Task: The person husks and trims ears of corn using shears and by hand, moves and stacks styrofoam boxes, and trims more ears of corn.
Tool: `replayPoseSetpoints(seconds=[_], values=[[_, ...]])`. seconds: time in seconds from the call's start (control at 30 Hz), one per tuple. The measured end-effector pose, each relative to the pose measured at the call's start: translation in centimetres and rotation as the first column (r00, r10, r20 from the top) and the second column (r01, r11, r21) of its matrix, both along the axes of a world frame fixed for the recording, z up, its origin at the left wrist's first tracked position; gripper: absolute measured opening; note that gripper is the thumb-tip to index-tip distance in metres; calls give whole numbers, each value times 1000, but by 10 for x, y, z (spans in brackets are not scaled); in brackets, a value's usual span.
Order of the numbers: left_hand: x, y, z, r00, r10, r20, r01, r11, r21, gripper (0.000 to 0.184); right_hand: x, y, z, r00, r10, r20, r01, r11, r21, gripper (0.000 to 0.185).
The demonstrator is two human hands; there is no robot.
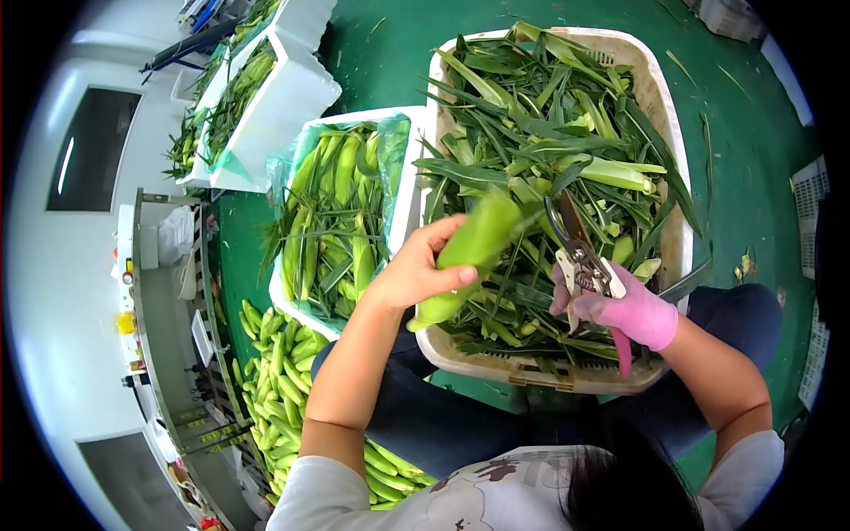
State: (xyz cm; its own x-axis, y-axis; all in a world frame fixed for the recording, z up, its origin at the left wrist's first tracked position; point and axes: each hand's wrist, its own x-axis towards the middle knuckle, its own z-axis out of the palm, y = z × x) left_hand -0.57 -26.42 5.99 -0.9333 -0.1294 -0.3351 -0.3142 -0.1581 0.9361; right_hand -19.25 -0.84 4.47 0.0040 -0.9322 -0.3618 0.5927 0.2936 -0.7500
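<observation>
My bare left hand (429,265) is wrapped round a green ear of corn in its husk (474,248), tilted with its upper end to the right and a little blurred. In a pink glove, my right hand (624,305) grips pruning shears (584,261), whose blades point up and left, close to the leaves by the ear's upper end. Both hands are over a large white basket (668,97) heaped with cut green husks and leaves (549,115).
To the left, a white foam box (405,190) lined with plastic holds unhusked corn. A pile of green ears (283,380) lies on the floor at lower left. More foam boxes (266,115) stand upper left, near a metal shelf (177,354). Crates (810,208) line the right edge.
</observation>
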Motion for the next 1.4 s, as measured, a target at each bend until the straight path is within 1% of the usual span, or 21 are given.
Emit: replayPoseSetpoints(seconds=[0.03,0.1,0.23,0.3,0.37,0.4,0.47,0.5,0.57,0.63,0.7,0.8,0.9,0.93,1.03,1.13,1.23,1.27,1.3,1.37,1.4], values=[[-7,12,4,987,153,-41,-151,987,52,72,2,1,1,1000,-1,1,1,1000,-17,47],[-17,21,2,938,335,-91,-328,941,87,73,7,2,10,1000,-1,-6,0,999,-45,47],[-31,27,3,980,156,-123,-172,976,-136,65,11,-4,21,999,39,3,-39,999,-9,48],[-36,33,3,998,52,-21,-54,992,-115,64,11,-7,26,993,-27,-112,22,999,-42,40],[-44,35,5,999,51,0,-51,999,19,62,0,-6,27,965,-4,-261,27,996,83,28],[-47,36,6,997,63,-34,-63,998,18,60,2,-6,33,976,-119,-180,135,988,77,20],[-52,37,4,990,94,-103,-93,996,17,58,4,-2,32,966,-219,-139,227,973,43,18],[-54,37,-1,970,193,-148,-190,981,37,56,5,0,32,956,-274,-107,279,960,33,17],[-58,36,-11,894,384,-231,-372,923,93,53,7,4,25,967,-252,-33,252,968,-8,29],[-62,33,-9,771,599,-214,-537,793,288,43,19,3,17,955,-270,126,277,960,-40,34],[-60,27,-11,682,701,-209,-612,703,363,42,27,4,10,989,-137,53,135,990,43,43],[-61,34,-7,568,786,-244,-699,617,360,41,44,2,-7,979,-152,136,132,980,148,53],[-53,44,-19,642,739,-202,-663,668,337,46,38,-14,-4,925,-372,-80,381,908,176,62],[-53,54,-24,658,738,-150,-678,667,309,44,30,-19,-22,890,-388,-241,421,901,104,57],[-57,63,-30,657,745,-113,-678,650,342,45,17,-32,-50,766,-400,-504,466,885,6,36],[-52,48,-34,638,769,-46,-703,605,374,46,13,-37,-48,864,-327,-383,386,918,88,27],[-35,12,-43,601,771,211,-766,478,430,47,19,-26,-11,982,-171,-74,176,982,73,24],[-31,6,-37,567,785,248,-781,416,466,47,28,-21,-9,985,-157,75,160,987,-32,27],[-26,2,-31,436,823,363,-836,222,501,49,33,-17,-6,985,-59,160,63,998,-25,33],[16,-23,-34,703,708,72,-388,297,872,52,47,-13,3,939,-75,336,99,994,-55,46],[32,-32,-27,806,590,-51,-265,436,860,51,45,-15,4,934,-83,348,104,994,-44,53]])
